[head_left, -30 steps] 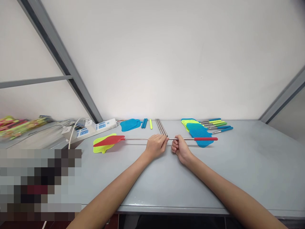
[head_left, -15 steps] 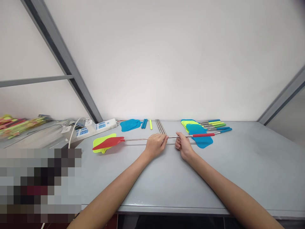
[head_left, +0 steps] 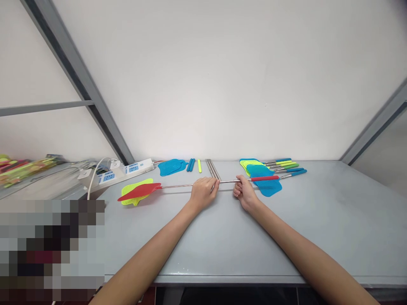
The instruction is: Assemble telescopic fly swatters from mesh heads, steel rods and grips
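Note:
A red fly swatter (head_left: 141, 191) with a thin metal rod is held level above the table, its paddle to the left and its red grip to the right. Around the rod near the middle, my left hand (head_left: 205, 192) is closed. My right hand (head_left: 245, 192) is closed on the rod just left of the red grip, thumb on top. Under the red paddle lies a yellow paddle (head_left: 136, 202). Behind my left hand are several metal rods (head_left: 213, 169). Blue paddles (head_left: 171, 167), two blue handles (head_left: 191, 164) and a yellow handle (head_left: 199, 166) lie farther back.
Several assembled fly swatters (head_left: 265, 186), blue and yellow, are piled at the back right. A power strip (head_left: 136, 167) with plugs and a white cable is at the left. The grey table (head_left: 229, 245) meets a white wall; another bench with colourful items stands far left.
The red fly swatter has shifted left relative to my right hand, so its red grip now sits closer to that hand. My left hand has moved slightly left with the rod.

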{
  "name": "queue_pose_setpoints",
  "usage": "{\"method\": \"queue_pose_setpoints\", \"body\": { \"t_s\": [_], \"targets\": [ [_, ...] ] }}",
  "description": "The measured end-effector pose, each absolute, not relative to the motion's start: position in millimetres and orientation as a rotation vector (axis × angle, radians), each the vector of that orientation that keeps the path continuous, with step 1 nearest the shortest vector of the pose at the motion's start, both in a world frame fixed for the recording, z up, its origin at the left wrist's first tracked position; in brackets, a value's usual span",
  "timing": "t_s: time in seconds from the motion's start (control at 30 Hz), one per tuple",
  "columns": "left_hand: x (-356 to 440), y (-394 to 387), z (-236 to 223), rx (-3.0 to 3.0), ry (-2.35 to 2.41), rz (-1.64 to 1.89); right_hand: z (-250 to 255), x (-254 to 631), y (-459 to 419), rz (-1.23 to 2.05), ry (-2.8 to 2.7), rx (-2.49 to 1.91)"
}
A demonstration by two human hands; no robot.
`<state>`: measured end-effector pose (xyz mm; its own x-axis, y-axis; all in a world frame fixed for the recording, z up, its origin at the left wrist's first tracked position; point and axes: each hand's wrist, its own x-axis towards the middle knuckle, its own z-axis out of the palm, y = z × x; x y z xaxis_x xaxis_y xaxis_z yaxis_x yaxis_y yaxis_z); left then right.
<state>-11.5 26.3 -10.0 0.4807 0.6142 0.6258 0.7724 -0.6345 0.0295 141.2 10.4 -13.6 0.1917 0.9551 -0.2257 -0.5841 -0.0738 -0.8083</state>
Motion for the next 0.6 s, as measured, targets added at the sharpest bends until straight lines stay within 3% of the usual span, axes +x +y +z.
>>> {"method": "queue_pose_setpoints", "body": {
  "t_s": [0.6],
  "targets": [
    [-11.7,26.3,-10.6,-2.466,-1.222,-0.897,-15.4,139.3,9.3,1.338,-0.533,-0.982]
  ]
}}
